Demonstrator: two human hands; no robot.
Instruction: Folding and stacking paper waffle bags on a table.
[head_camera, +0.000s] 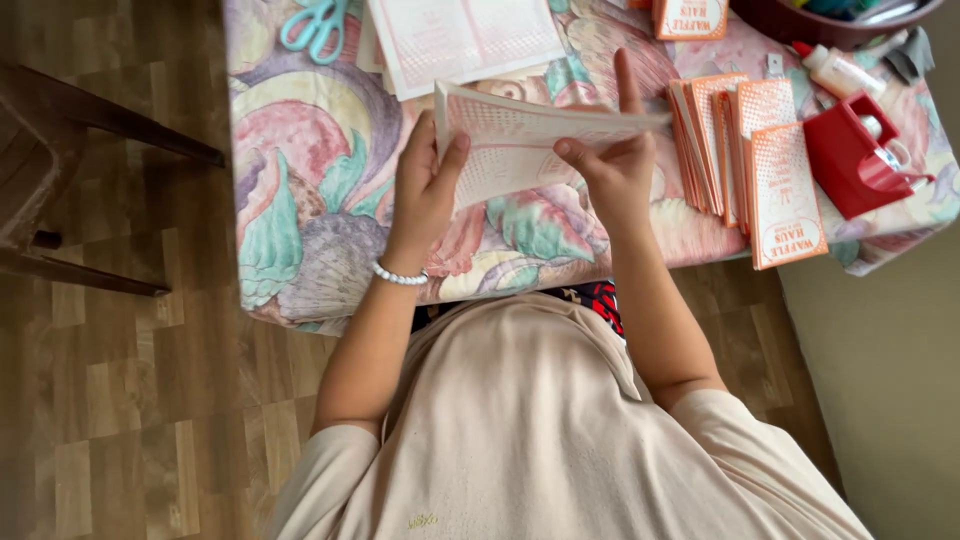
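Both of my hands hold one flat paper sheet (510, 140) with an orange grid print, lifted a little above the table. My left hand (425, 190) grips its left edge, thumb on top. My right hand (612, 165) pinches its right part, with the index finger stretched up past the sheet's edge. A white bead bracelet (400, 276) circles my left wrist. The sheet is bent along its length, partly folded.
The table (300, 220) has a flowery pastel cloth. A stack of orange-and-white paper bags (760, 160) lies at the right, beside a red tape dispenser (860, 155) and a glue bottle (835, 70). Teal scissors (315, 25) and another printed sheet (460, 35) lie at the back. A wooden chair (60, 170) stands left.
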